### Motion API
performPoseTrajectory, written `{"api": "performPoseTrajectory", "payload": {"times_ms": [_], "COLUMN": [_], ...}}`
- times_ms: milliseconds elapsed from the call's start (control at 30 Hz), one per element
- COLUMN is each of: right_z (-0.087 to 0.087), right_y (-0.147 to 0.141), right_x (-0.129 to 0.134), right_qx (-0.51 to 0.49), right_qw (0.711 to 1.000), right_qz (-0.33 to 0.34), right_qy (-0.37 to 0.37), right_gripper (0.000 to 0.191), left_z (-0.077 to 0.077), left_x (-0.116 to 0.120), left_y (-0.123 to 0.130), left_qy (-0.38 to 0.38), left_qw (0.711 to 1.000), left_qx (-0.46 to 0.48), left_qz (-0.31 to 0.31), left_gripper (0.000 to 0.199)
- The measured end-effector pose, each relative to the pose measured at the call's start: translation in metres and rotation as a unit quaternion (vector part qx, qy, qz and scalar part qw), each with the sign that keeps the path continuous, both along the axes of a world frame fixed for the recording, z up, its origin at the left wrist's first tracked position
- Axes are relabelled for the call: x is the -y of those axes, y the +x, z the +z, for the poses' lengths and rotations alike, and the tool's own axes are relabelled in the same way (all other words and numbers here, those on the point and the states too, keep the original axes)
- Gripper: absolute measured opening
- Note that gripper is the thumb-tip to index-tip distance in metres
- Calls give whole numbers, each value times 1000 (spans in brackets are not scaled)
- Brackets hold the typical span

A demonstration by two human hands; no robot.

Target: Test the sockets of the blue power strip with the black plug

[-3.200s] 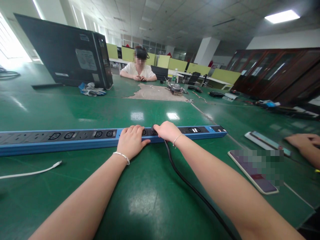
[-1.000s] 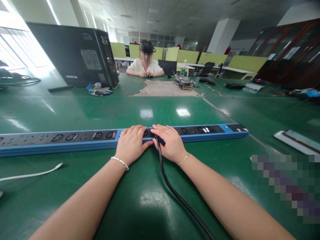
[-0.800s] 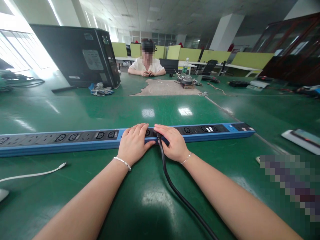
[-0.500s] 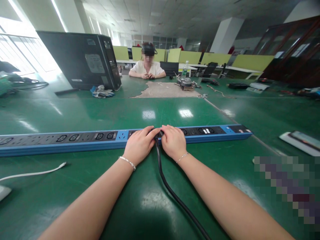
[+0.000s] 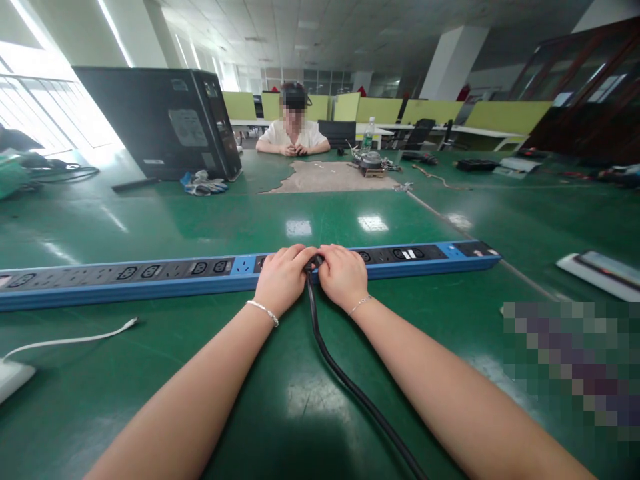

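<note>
Both hands, left [image 5: 281,279] and right [image 5: 344,275], close in narrowly on a black plug [image 5: 314,262] from either side, at the socket row of the blue strip [image 5: 243,285]. Fingers hide whether the plug sits fully in its socket; the other sockets in view hold no plugs. Its cord [image 5: 323,350] runs toward the wearer over the green table [image 5: 240,227]. Across it, a capped bottle [image 5: 368,137] stands upright, its contents too small to tell. Gloves [image 5: 203,183] lie beside a black computer case [image 5: 155,127]. The cabinet's [image 5: 595,100] insides are too dark to read
</note>
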State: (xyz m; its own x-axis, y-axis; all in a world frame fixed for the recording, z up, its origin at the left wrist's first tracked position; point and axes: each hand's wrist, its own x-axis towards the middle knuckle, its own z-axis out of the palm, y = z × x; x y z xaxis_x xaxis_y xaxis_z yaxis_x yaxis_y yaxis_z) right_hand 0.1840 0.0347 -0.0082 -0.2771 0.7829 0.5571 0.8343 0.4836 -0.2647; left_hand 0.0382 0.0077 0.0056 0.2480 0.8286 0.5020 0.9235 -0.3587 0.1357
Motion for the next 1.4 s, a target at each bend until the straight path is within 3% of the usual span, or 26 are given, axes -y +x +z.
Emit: {"api": "performPoseTrajectory", "payload": {"times_ms": [100, 300, 633, 833, 1000, 1100, 1233, 1400], "right_z": [0, 1, 1, 1, 1, 1, 1, 0], "right_y": [0, -1, -2, -1, 0, 0, 0, 1], "right_x": [-1, 0, 1, 0, 0, 1, 0, -1], "right_qx": [2, 20, 23, 21, 18, 17, 10, 6], "right_qw": [1000, 1000, 1000, 1000, 1000, 1000, 1000, 1000], "right_qz": [-2, 1, -6, 0, 3, 4, 6, 9], "right_qy": [5, 5, 4, -1, 4, 1, 2, 12], "right_gripper": [31, 31, 31, 33, 33, 33, 34, 35], "left_z": [0, 4, -1, 5, 7, 15, 29, 37], "left_x": [-2, 0, 2, 0, 0, -3, -11, -12], "left_y": [-2, 3, 3, -1, -5, -20, -65, -108], "left_qy": [-2, -25, -7, 31, 25, 27, -12, -99], "left_qw": [1000, 999, 1000, 980, 978, 980, 980, 983], "left_qx": [2, 20, 26, 198, 205, 197, 189, 155], "left_qz": [-18, 13, -11, -5, -23, -10, 58, 4], "left_gripper": [34, 34, 33, 30, 30, 32, 36, 41]}}
